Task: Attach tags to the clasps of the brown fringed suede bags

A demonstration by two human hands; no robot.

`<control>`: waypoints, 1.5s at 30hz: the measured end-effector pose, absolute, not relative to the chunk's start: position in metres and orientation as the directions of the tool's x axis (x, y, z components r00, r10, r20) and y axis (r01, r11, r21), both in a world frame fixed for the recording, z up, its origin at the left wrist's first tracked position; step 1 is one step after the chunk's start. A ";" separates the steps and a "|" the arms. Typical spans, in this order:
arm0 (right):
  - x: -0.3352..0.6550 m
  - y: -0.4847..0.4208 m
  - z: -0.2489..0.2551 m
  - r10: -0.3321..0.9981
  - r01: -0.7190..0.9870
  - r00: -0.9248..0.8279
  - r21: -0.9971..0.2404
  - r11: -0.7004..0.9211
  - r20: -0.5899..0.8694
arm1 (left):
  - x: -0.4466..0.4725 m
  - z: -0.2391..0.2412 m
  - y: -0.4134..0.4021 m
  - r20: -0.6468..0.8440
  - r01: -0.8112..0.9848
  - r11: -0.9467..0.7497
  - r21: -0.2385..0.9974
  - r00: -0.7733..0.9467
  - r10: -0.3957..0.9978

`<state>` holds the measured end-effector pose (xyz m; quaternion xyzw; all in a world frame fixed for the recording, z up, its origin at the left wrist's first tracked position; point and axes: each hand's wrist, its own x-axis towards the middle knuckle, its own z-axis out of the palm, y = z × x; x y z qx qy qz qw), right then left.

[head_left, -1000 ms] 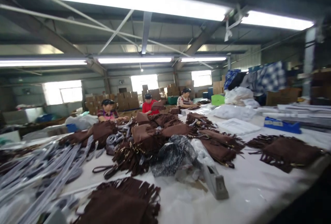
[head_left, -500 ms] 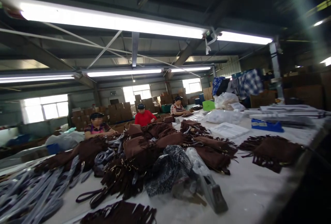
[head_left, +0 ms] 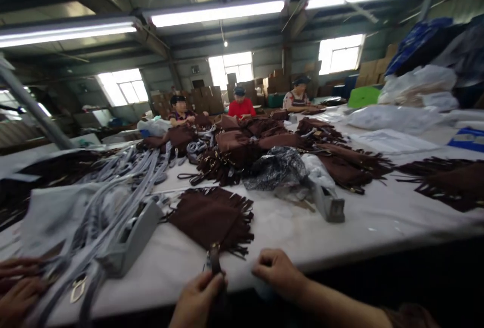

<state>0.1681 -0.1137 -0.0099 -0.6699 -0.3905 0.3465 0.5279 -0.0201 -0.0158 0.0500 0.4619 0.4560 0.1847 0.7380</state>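
Observation:
My left hand [head_left: 198, 297] pinches a dark strap [head_left: 215, 260] with a metal clasp, at the near corner of a brown fringed bag [head_left: 212, 217] lying flat on the table. To the right, my right hand [head_left: 282, 272] is closed at the table's front edge, apart from the bag. A hazy, pale patch shows below its fingers; what it is, I cannot make out. Left of the bag stands a grey tape dispenser [head_left: 130, 239], beside long straps wrapped in pale covering [head_left: 102, 217].
A co-worker's hands [head_left: 18, 287] are at the straps on the far left. A second tape dispenser [head_left: 328, 202] stands beside crumpled dark plastic [head_left: 278, 166]. Brown bags [head_left: 234, 146] are heaped behind, with another fringed bag [head_left: 457, 179] at right. Several people sit across the table.
The view has tipped down and turned left. Both my hands, the near fringed bag in full, the left tape dispenser and a co-worker's hands have come into view.

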 end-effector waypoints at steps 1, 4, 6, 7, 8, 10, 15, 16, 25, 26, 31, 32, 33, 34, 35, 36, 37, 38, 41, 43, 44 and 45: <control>0.169 -0.114 -0.007 0.890 0.142 0.452 -0.981 -0.134 -0.056 | -0.013 0.050 -0.010 -0.433 0.034 0.496 0.867 0.543 0.719; 0.173 -0.113 0.004 0.903 0.150 0.424 -0.979 -0.138 -0.062 | 0.008 0.054 -0.002 -0.385 -0.167 0.511 0.843 0.474 0.792; 0.173 -0.112 0.007 0.909 0.180 0.412 -0.973 -0.145 -0.059 | 0.019 0.057 -0.003 -0.381 -0.236 0.518 0.822 0.449 0.809; 0.171 -0.112 0.007 0.910 0.195 0.411 -0.970 -0.146 -0.054 | 0.024 0.058 -0.005 -0.376 -0.261 0.519 0.814 0.444 0.813; 0.170 -0.111 0.006 0.909 0.207 0.413 -0.967 -0.146 -0.049 | 0.027 0.058 -0.007 -0.373 -0.278 0.520 0.808 0.441 0.816; 0.166 -0.110 0.004 0.908 0.214 0.417 -0.966 -0.146 -0.045 | 0.030 0.058 -0.012 -0.373 -0.288 0.517 0.806 0.433 0.821; 0.160 -0.108 0.005 0.910 0.175 0.408 -0.973 -0.150 -0.067 | 0.028 0.052 -0.020 -0.345 -0.252 0.467 0.847 0.409 0.845; 0.159 -0.108 0.006 0.911 0.158 0.404 -0.976 -0.153 -0.077 | 0.027 0.050 -0.020 -0.330 -0.249 0.447 0.859 0.398 0.856; 0.153 -0.113 0.003 0.924 -0.008 0.348 -0.986 -0.169 -0.161 | 0.021 0.041 -0.019 -0.260 -0.222 0.352 0.909 0.360 0.896; 0.153 -0.113 0.004 0.923 -0.018 0.347 -0.985 -0.173 -0.168 | 0.021 0.040 -0.019 -0.255 -0.213 0.346 0.914 0.363 0.896; 0.151 -0.113 0.007 0.911 -0.053 0.346 -0.974 -0.218 -0.223 | 0.018 0.036 -0.022 -0.230 -0.191 0.313 0.930 0.363 0.903; 0.150 -0.113 0.007 0.908 -0.060 0.345 -0.971 -0.229 -0.236 | 0.017 0.035 -0.022 -0.222 -0.194 0.305 0.932 0.358 0.907; 0.149 -0.113 0.006 0.905 -0.069 0.346 -0.969 -0.239 -0.247 | 0.017 0.034 -0.022 -0.214 -0.196 0.296 0.935 0.355 0.910; 0.148 -0.113 0.005 0.903 -0.079 0.344 -0.966 -0.246 -0.258 | 0.016 0.032 -0.022 -0.206 -0.196 0.287 0.938 0.352 0.913; 0.148 -0.113 0.004 0.902 -0.090 0.341 -0.964 -0.250 -0.266 | 0.016 0.031 -0.022 -0.198 -0.195 0.278 0.941 0.349 0.916; 0.147 -0.113 0.003 0.903 -0.099 0.336 -0.963 -0.250 -0.269 | 0.016 0.030 -0.021 -0.192 -0.194 0.270 0.943 0.346 0.918; 0.146 -0.114 0.002 0.906 -0.103 0.328 -0.964 -0.247 -0.267 | 0.016 0.029 -0.021 -0.188 -0.191 0.265 0.945 0.346 0.919; 0.146 -0.114 0.002 0.911 -0.102 0.317 -0.965 -0.243 -0.264 | 0.016 0.027 -0.021 -0.186 -0.185 0.261 0.947 0.347 0.919; 0.146 -0.114 0.002 0.921 -0.085 0.299 -0.968 -0.236 -0.251 | 0.016 0.025 -0.020 -0.179 -0.163 0.254 0.953 0.372 0.911; 0.147 -0.113 0.001 0.917 -0.087 0.305 -0.966 -0.242 -0.257 | 0.015 0.024 -0.021 -0.173 -0.142 0.247 0.958 0.399 0.900; 0.147 -0.113 0.000 0.915 -0.095 0.306 -0.965 -0.246 -0.263 | 0.015 0.024 -0.022 -0.168 -0.129 0.240 0.962 0.411 0.896; 0.147 -0.113 -0.001 0.913 -0.105 0.305 -0.962 -0.251 -0.271 | 0.014 0.023 -0.022 -0.161 -0.117 0.229 0.966 0.420 0.893</control>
